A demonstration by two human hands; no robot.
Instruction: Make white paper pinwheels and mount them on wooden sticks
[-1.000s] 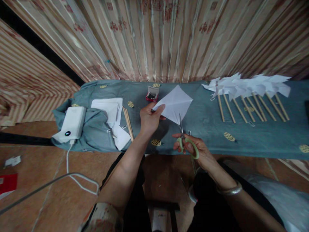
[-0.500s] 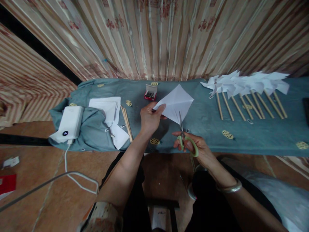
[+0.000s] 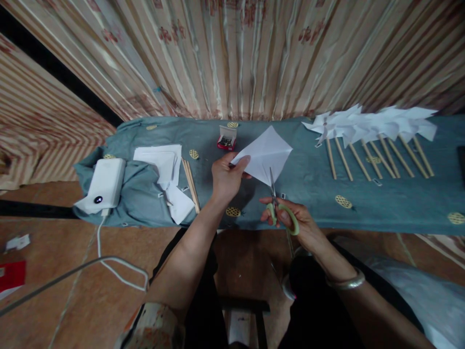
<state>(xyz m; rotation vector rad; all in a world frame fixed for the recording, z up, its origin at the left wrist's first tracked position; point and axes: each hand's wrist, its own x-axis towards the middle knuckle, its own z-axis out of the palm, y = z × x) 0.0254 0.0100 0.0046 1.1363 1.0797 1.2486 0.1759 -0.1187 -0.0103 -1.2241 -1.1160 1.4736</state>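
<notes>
A creased square of white paper (image 3: 268, 151) is pinched at its left corner by my left hand (image 3: 228, 177), held above the cloth with one corner toward me. In my right hand (image 3: 290, 215) is a pair of scissors (image 3: 273, 194) with light green handles, my fingers through the loops. The narrow blades point away from me and lie at the paper's near corner; whether they are fully closed is hard to make out. Just beyond my left hand stands a small red open box (image 3: 226, 139) with small dark metal pieces inside.
Several white paper pinwheels (image 3: 378, 125) on wooden sticks lie in a row at the right of the blue-green cloth (image 3: 312, 194). To the left are white paper sheets (image 3: 170, 167), thin wooden sticks (image 3: 191, 186) and a white power bank (image 3: 106, 184) with a cable (image 3: 121, 281). A pleated curtain (image 3: 232, 63) hangs behind.
Almost nothing differs. The view has shifted very slightly; both hands, the paper and the scissors keep their places relative to each other.
</notes>
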